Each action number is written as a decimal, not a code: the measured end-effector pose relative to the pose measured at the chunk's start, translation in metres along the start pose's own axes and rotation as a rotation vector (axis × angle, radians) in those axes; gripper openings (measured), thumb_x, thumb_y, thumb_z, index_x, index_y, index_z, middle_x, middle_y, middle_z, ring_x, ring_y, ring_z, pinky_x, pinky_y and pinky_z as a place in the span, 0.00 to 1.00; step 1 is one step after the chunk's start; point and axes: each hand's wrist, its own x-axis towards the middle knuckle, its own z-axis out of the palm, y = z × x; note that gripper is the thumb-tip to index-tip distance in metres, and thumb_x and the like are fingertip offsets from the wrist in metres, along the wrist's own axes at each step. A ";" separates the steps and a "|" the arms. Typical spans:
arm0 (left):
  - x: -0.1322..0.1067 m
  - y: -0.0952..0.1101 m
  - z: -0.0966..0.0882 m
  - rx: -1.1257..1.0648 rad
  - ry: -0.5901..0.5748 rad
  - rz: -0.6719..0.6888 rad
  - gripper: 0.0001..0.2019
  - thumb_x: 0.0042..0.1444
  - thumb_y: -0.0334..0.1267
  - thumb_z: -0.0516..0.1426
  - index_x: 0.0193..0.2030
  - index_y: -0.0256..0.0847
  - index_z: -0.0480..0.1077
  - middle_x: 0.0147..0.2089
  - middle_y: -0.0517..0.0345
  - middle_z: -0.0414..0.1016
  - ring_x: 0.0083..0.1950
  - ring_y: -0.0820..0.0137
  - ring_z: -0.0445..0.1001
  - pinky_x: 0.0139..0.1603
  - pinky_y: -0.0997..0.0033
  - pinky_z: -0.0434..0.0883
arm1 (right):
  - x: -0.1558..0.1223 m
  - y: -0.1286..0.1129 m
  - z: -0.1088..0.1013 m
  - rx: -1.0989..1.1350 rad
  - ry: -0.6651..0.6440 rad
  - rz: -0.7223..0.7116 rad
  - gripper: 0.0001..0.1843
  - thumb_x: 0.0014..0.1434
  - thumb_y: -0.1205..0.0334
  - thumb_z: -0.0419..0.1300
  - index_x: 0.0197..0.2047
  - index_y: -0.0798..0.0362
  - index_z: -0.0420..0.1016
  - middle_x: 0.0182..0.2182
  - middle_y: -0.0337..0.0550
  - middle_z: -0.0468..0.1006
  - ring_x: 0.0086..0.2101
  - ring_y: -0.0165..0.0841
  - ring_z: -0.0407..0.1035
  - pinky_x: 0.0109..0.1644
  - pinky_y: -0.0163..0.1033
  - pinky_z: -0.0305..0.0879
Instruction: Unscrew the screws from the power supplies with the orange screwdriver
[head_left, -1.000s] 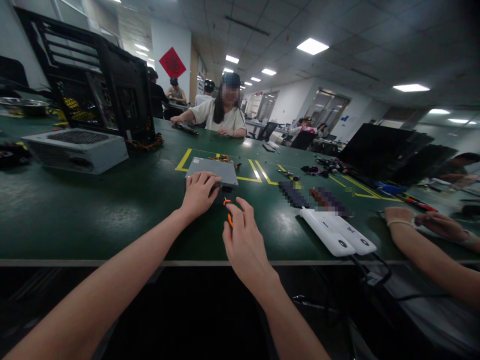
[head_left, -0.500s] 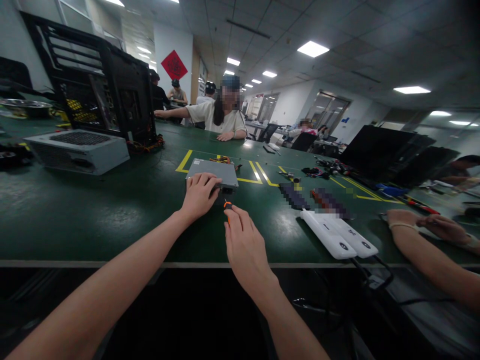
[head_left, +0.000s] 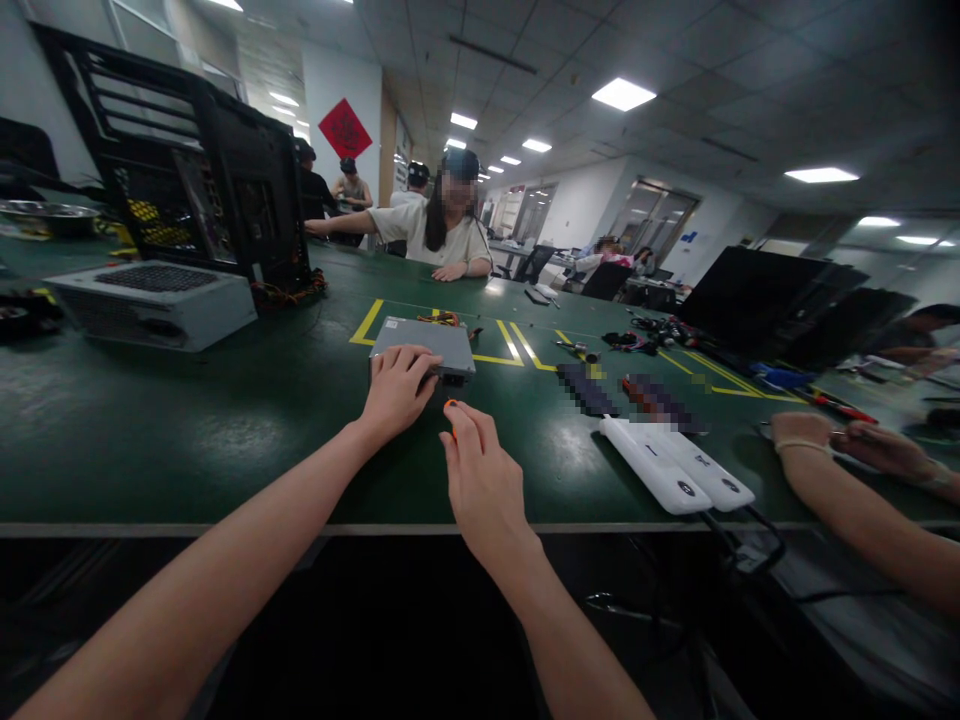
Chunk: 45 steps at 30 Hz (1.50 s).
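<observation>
A flat grey metal box (head_left: 431, 342) lies on the green table (head_left: 187, 430) by yellow floor-tape lines. My left hand (head_left: 397, 390) rests palm-down on the box's near edge, fingers curled over it. My right hand (head_left: 480, 480) is closed around a small orange-handled screwdriver (head_left: 451, 408), whose tip points at the box's near right side. Only the orange top of the handle shows above my fingers.
A grey power supply (head_left: 154, 300) and an open black computer case (head_left: 195, 180) stand at the left. Two white devices (head_left: 675, 470) lie at the right, by a co-worker's forearms (head_left: 847, 480). A person sits across the table (head_left: 442, 235). Tools and cables are scattered at the far right.
My right hand has closed round the orange screwdriver and moved forward toward the box. My left hand has stayed on the box.
</observation>
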 end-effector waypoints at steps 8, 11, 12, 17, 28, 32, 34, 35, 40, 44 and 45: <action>-0.001 0.000 -0.001 0.034 0.005 0.016 0.14 0.57 0.37 0.50 0.49 0.45 0.66 0.51 0.53 0.67 0.52 0.59 0.60 0.49 0.56 0.56 | -0.004 -0.005 -0.009 -0.063 -0.042 0.010 0.16 0.62 0.66 0.45 0.52 0.59 0.63 0.53 0.58 0.64 0.45 0.38 0.69 0.41 0.39 0.69; -0.001 0.000 -0.002 0.032 0.005 0.018 0.14 0.57 0.37 0.49 0.49 0.45 0.66 0.51 0.53 0.67 0.52 0.59 0.60 0.49 0.57 0.57 | -0.005 -0.005 -0.008 -0.112 -0.089 -0.073 0.16 0.63 0.67 0.45 0.53 0.57 0.63 0.51 0.55 0.67 0.41 0.36 0.70 0.41 0.40 0.68; -0.001 0.000 -0.002 0.031 0.004 0.017 0.14 0.57 0.37 0.49 0.49 0.45 0.66 0.51 0.53 0.67 0.52 0.59 0.60 0.49 0.57 0.57 | -0.004 -0.005 -0.008 -0.125 -0.095 -0.059 0.16 0.64 0.64 0.45 0.52 0.55 0.64 0.47 0.52 0.71 0.36 0.35 0.71 0.38 0.39 0.69; -0.001 0.000 -0.001 0.042 0.005 0.015 0.14 0.57 0.37 0.49 0.50 0.45 0.66 0.51 0.53 0.67 0.52 0.59 0.60 0.49 0.57 0.57 | 0.002 -0.003 -0.006 -0.082 -0.039 0.048 0.14 0.64 0.57 0.46 0.45 0.54 0.68 0.40 0.48 0.72 0.32 0.33 0.71 0.32 0.36 0.68; -0.001 -0.001 0.000 0.044 0.019 0.020 0.14 0.57 0.38 0.50 0.49 0.45 0.67 0.51 0.53 0.67 0.52 0.59 0.60 0.48 0.57 0.57 | 0.004 0.001 0.000 -0.088 0.110 -0.119 0.13 0.63 0.64 0.48 0.49 0.56 0.65 0.43 0.50 0.72 0.37 0.34 0.70 0.37 0.37 0.67; -0.001 -0.002 0.000 0.053 0.019 0.027 0.14 0.57 0.38 0.50 0.50 0.45 0.66 0.51 0.54 0.67 0.52 0.60 0.60 0.49 0.58 0.57 | 0.003 0.003 -0.001 -0.150 0.136 -0.007 0.14 0.63 0.55 0.48 0.45 0.54 0.68 0.36 0.46 0.73 0.28 0.31 0.69 0.29 0.34 0.64; -0.001 -0.002 0.000 0.053 0.018 0.027 0.14 0.57 0.38 0.50 0.50 0.45 0.66 0.51 0.54 0.67 0.52 0.60 0.60 0.48 0.58 0.57 | 0.000 0.001 -0.002 -0.153 0.088 -0.025 0.14 0.62 0.58 0.49 0.47 0.57 0.66 0.43 0.52 0.72 0.33 0.34 0.71 0.33 0.37 0.66; -0.001 -0.002 0.000 0.053 0.019 0.028 0.14 0.57 0.38 0.50 0.50 0.45 0.66 0.51 0.54 0.67 0.52 0.60 0.60 0.48 0.58 0.57 | -0.001 -0.001 -0.002 -0.155 0.057 -0.060 0.13 0.62 0.62 0.49 0.48 0.58 0.65 0.46 0.55 0.70 0.37 0.36 0.70 0.36 0.39 0.67; -0.001 -0.002 0.001 0.052 0.029 0.034 0.13 0.57 0.38 0.50 0.49 0.44 0.66 0.51 0.53 0.67 0.51 0.59 0.60 0.48 0.58 0.57 | 0.002 -0.002 -0.003 -0.160 0.029 -0.114 0.12 0.62 0.67 0.49 0.48 0.57 0.65 0.44 0.52 0.73 0.38 0.37 0.70 0.40 0.41 0.66; -0.001 -0.002 0.000 0.046 0.029 0.037 0.14 0.57 0.38 0.50 0.49 0.45 0.66 0.51 0.54 0.67 0.52 0.59 0.60 0.48 0.58 0.57 | 0.005 0.002 -0.005 -0.130 0.079 0.042 0.13 0.62 0.57 0.50 0.43 0.57 0.67 0.36 0.49 0.75 0.33 0.37 0.71 0.35 0.41 0.67; -0.001 -0.002 0.000 0.045 0.028 0.035 0.13 0.57 0.38 0.50 0.49 0.45 0.66 0.51 0.54 0.67 0.52 0.59 0.60 0.48 0.58 0.57 | 0.004 0.002 -0.005 -0.120 0.073 0.031 0.12 0.62 0.59 0.50 0.44 0.57 0.66 0.39 0.52 0.74 0.37 0.38 0.71 0.38 0.42 0.67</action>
